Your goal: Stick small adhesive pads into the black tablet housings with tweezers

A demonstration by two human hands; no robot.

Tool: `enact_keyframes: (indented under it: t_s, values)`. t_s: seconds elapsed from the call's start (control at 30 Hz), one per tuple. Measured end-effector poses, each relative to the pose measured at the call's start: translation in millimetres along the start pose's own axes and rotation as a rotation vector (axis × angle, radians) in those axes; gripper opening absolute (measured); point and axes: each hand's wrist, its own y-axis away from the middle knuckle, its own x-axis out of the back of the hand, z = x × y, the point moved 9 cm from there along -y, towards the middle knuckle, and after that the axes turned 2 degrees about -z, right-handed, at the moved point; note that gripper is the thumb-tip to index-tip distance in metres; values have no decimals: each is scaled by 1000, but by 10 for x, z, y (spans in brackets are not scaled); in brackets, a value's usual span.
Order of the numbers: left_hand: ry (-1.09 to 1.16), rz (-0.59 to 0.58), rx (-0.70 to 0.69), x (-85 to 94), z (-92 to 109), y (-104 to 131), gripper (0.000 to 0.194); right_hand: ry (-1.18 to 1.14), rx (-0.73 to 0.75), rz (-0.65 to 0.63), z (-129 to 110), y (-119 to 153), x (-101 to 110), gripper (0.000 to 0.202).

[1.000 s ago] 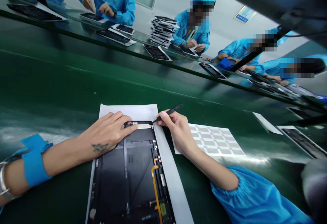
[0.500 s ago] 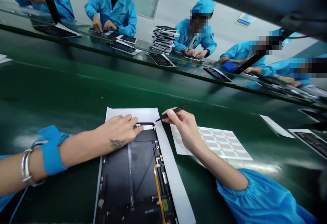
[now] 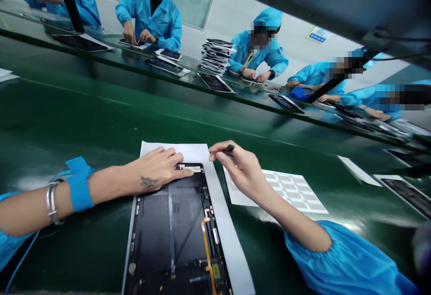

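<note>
A left hand presses flat on the tablet chassis while the right hand pinches black tweezers; steady downward pressure keeps the strip seated.

The single head-worn camera looks forward and steeply down from close above the open black tablet chassis, which fills the lower centre. It is tilted, so the dark green conveyor belt beyond the chassis slants down to the right, with the blue-coated workers far behind it.
</note>
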Motion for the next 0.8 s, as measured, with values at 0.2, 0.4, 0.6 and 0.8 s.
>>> enact_keyframes:
  t_s: [0.2, 0.4, 0.6, 0.8]
  values:
    - [149, 282, 16, 120, -24, 253, 40, 124, 111, -296, 46, -207, -347, 17]
    - [176, 303, 4, 101, -18, 221, 42, 81, -170, -146, 414, -24, -132, 29]
    - [181, 293, 14, 67, -29, 221, 41, -378, -596, 166, 732, 355, 8, 47]
    - [212, 252, 31, 37, -49, 194, 45, -557, -740, 202, 835, 450, -177, 51]
